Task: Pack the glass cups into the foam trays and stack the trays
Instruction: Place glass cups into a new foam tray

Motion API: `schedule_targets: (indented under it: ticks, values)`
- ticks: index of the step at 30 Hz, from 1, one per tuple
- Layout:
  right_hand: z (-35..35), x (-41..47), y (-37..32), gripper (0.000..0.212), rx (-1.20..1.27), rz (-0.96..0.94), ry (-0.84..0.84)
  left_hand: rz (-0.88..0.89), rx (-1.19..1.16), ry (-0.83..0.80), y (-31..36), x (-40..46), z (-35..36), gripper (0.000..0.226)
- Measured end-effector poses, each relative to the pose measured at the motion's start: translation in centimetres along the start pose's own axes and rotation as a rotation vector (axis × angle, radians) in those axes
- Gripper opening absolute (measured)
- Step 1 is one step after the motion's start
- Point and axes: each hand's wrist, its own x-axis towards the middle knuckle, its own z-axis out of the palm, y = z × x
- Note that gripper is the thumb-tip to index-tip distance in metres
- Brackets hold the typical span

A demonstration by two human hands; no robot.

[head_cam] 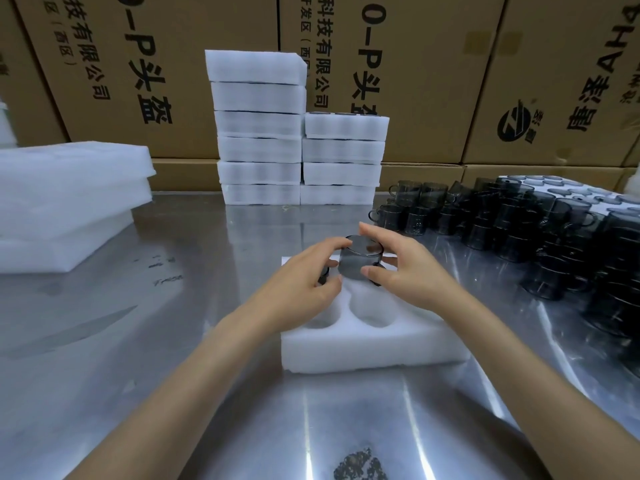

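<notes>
A white foam tray (367,344) lies on the steel table before me, with two bare round pockets at its near side. Over its far side I hold a dark smoked glass cup (356,261) upright. My left hand (304,282) pinches its left side with thumb and fingers. My right hand (401,268) grips its rim and right side. Dark shapes beside the cup, partly hidden by my fingers, look like cups seated in far pockets. Many loose smoked glass cups (512,226) with handles stand at the right.
Two stacks of packed foam trays (259,147) (343,161) stand at the back against cardboard boxes (450,81). A pile of foam sheets (69,202) lies at the left. A small dark clump of debris (360,465) sits near the table's front edge.
</notes>
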Motion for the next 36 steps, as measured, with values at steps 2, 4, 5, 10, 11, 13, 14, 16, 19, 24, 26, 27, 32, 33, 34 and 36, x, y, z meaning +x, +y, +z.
schedule_targets:
  ticks: [2, 4, 5, 10, 11, 13, 14, 16, 19, 24, 26, 27, 32, 33, 34, 36]
  values:
    - [0.0, -0.1, 0.1, 0.063, -0.02, 0.007, -0.031, -0.006, 0.038, -0.003, -0.1, -0.1, 0.0, 0.046]
    - [0.0, -0.2, -0.1, 0.058, 0.004, 0.002, -0.031, 0.0, 0.06, -0.004, -0.2, -0.2, -0.1, 0.047]
    - [-0.2, -0.3, -0.4, 0.056, 0.025, -0.009, -0.016, 0.01, 0.077, -0.001, -0.2, -0.2, -0.2, 0.048]
    - [-0.7, -1.1, -0.8, 0.054, -0.152, -0.042, -0.028, 0.078, 0.234, 0.005, 0.1, -0.3, -0.4, 0.053]
    - [-0.7, -1.2, -0.8, 0.053, -0.233, -0.032, -0.063, 0.092, 0.268, -0.013, 0.2, -0.3, -0.4, 0.053]
    - [-0.6, -1.3, -0.6, 0.053, -0.36, -0.004, -0.152, 0.087, 0.326, -0.059, 0.3, -0.3, -0.3, 0.052]
    - [-0.6, -1.3, -0.7, 0.052, -0.385, 0.012, -0.195, 0.073, 0.347, -0.081, 0.3, -0.2, -0.3, 0.051]
    - [-0.4, -1.3, -0.8, 0.051, -0.401, 0.044, -0.271, 0.033, 0.373, -0.125, 0.2, -0.1, -0.2, 0.048]
    - [-0.3, -1.2, -1.0, 0.051, -0.449, 0.081, -0.332, -0.019, 0.376, -0.176, 0.3, 0.1, -0.4, 0.047]
    - [-0.2, -1.1, -1.0, 0.051, -0.412, 0.095, -0.327, -0.02, 0.382, -0.17, 0.2, -0.2, -0.2, 0.047]
    - [-0.2, -1.0, -0.9, 0.049, -0.339, 0.101, -0.302, -0.012, 0.325, -0.118, 0.1, -0.4, 0.0, 0.045]
    - [-0.3, -1.0, -0.8, 0.047, -0.295, 0.103, -0.278, -0.012, 0.248, -0.053, 0.1, -0.5, 0.1, 0.043]
    - [-2.5, -0.5, 1.3, 0.039, -0.141, 0.184, 0.095, -0.094, -0.281, 0.379, -0.6, -1.2, 0.2, 0.035]
    - [-3.1, -0.2, 2.2, 0.04, -0.065, 0.231, 0.201, -0.13, -0.348, 0.398, -1.0, -1.2, 0.2, 0.037]
    - [-3.6, 0.1, 3.2, 0.04, 0.027, 0.284, 0.289, -0.177, -0.407, 0.393, -1.5, -1.2, 0.3, 0.04]
    - [-4.0, 0.7, 5.6, 0.03, 0.221, 0.393, 0.393, -0.282, -0.499, 0.346, -2.4, -1.1, 0.6, 0.046]
